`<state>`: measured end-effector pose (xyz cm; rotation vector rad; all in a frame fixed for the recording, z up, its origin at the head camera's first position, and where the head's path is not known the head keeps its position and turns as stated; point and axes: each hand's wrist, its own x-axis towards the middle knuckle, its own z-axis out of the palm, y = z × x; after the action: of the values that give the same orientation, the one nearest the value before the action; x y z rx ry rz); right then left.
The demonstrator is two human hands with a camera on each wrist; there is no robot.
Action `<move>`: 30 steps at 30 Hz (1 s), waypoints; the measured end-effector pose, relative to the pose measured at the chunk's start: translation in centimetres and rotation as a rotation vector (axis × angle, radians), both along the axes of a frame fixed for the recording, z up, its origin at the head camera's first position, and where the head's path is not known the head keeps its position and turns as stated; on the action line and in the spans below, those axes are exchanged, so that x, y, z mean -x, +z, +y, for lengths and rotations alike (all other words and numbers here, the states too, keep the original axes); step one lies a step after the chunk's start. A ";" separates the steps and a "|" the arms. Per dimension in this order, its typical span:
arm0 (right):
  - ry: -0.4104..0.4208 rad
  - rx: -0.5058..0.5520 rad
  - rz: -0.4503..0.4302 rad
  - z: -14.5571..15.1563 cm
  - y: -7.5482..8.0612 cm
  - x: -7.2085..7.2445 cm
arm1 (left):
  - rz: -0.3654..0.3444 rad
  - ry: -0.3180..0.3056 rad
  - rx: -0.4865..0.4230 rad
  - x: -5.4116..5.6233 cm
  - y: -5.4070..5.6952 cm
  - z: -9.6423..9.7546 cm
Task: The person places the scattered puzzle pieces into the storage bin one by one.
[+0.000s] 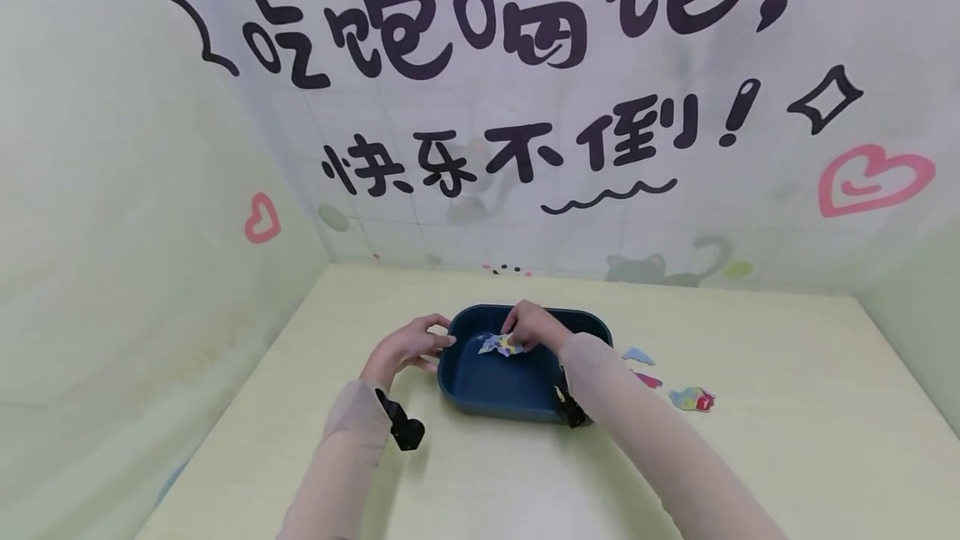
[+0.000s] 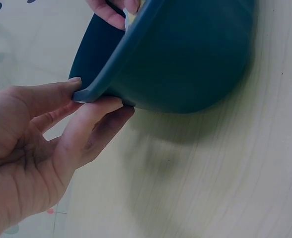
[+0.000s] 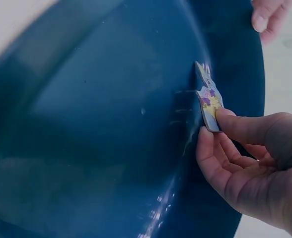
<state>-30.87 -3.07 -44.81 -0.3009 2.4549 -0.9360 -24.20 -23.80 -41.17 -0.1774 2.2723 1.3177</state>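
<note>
A dark blue basin [image 1: 487, 386] with rounded corners sits on the table. At its left end my left hand [image 1: 411, 347] pinches the rim, thumb on the inner side and fingers under the lip, as the left wrist view shows on the basin wall [image 2: 185, 59]. My right hand [image 1: 536, 326] reaches inside. Between its thumb and fingers it pinches a flat printed piece [image 3: 210, 104], irregular in outline, with yellow, purple and pale blue patches. Whether this is one piece or two overlapping ones, I cannot tell. It is close to the basin's far inner wall.
Right of the basin lie a pale blue piece [image 1: 638, 355], a red-pink piece [image 1: 648, 379] partly behind the right sleeve, and a multicoloured piece [image 1: 693, 398]. A printed cloth wall [image 1: 465, 232] stands behind the pale wooden table [image 1: 795, 440].
</note>
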 end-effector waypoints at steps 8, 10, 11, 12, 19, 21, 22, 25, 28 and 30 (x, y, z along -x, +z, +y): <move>0.049 -0.034 -0.027 -0.2 -9.4 6.4 | 0.011 -0.009 -0.006 0.0 0.1 0.9; 0.073 -0.052 -0.018 0.0 -9.2 6.4 | 0.013 -0.007 -0.003 0.0 0.1 0.9; 0.083 -0.064 0.001 0.1 -9.1 6.3 | 0.015 -0.007 -0.001 0.0 0.2 0.9; 0.080 -0.080 -0.021 0.3 -8.1 5.9 | 0.014 -0.005 -0.002 0.0 0.2 1.0; 0.016 -0.055 -0.018 2.0 1.4 -1.0 | 0.012 -0.012 -0.006 0.2 -0.1 0.8; -0.018 -0.021 -0.022 2.7 3.6 -2.7 | 0.014 -0.015 -0.002 0.2 -0.2 0.6; -0.014 -0.002 -0.017 3.1 4.1 -3.1 | 0.011 -0.007 -0.004 0.3 -0.2 0.5; -0.005 0.051 -0.015 4.4 4.7 -3.6 | 0.012 -0.008 0.004 0.3 -0.4 0.2; 0.006 0.095 -0.039 5.8 5.2 -3.7 | 0.010 -0.006 0.006 0.3 -0.4 0.1; 0.008 0.122 -0.055 6.9 5.6 -3.7 | 0.011 -0.008 0.007 0.3 -0.5 0.0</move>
<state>-27.15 3.87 -39.24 -0.3222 2.3494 -1.0787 -24.48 -23.77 -41.63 -0.1644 2.2846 1.3100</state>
